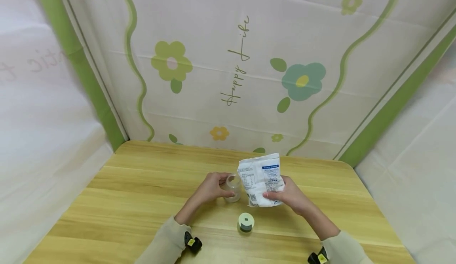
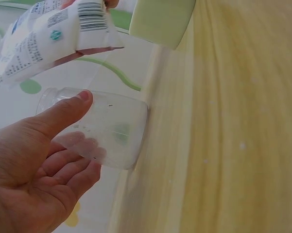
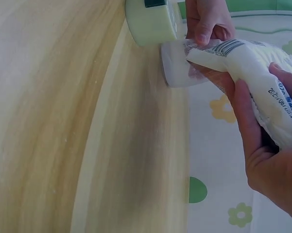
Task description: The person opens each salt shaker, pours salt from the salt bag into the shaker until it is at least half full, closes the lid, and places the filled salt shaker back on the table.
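My left hand (image 1: 211,187) grips a clear, lidless jar (image 2: 120,114) that stands upright on the wooden table. Its thumb lies along the near side and the fingers reach round the far side, seen through the wall. Just to the right, my right hand (image 1: 293,196) holds a white printed packet (image 1: 259,180) with its thumb across the front. The packet is held up off the table, one edge close by the jar's mouth. In the right wrist view the packet (image 3: 255,70) looks plump and soft. What is inside is hidden.
Nearer to me than the jar, a pale green round cap-like piece (image 1: 246,221) with a dark grey patch sits on the table (image 1: 142,200). Behind the table's far edge hangs a white flowered curtain (image 1: 213,78), with further white cloth panels at both sides.
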Tool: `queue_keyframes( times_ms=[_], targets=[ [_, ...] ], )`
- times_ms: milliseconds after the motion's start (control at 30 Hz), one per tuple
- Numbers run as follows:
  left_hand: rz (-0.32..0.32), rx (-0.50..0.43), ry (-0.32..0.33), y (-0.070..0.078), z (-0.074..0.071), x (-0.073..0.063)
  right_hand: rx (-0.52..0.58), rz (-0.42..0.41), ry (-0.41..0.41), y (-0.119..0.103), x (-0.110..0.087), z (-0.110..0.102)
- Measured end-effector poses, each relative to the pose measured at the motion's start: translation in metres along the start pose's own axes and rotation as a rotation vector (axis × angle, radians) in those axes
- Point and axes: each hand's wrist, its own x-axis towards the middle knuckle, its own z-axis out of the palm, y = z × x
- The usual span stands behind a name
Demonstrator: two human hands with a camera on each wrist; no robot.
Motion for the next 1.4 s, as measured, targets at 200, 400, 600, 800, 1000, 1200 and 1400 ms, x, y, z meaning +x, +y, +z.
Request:
queue_keyframes(
  times_ms=[200,400,600,800,1000,1200,1400],
  targets=[
    [0.006,-0.002,0.0,0.001,0.001,0.001,-0.06,-0.019,-0.033,0.001,0.002,-0.005],
    [0.011,0.003,-0.004,0.001,0.001,0.002,-0.108,-0.002,-0.039,0.0,0.004,-0.01],
    [0.003,0.014,-0.003,0.004,0.003,0.003,-0.144,0.005,-0.052,-0.003,0.003,-0.016],
    [-0.013,0.033,0.015,0.005,0.004,0.003,-0.161,0.013,-0.054,-0.005,0.004,-0.019],
    [-0.011,0.036,0.023,0.005,0.005,0.002,-0.149,0.008,-0.068,-0.005,0.006,-0.019],
    [-0.036,0.044,0.036,0.003,0.005,-0.001,-0.127,0.014,-0.095,-0.005,0.009,-0.019],
    [-0.032,0.045,0.03,0.005,0.006,0.002,-0.168,0.013,-0.092,-0.008,0.008,-0.023]
  ],
)
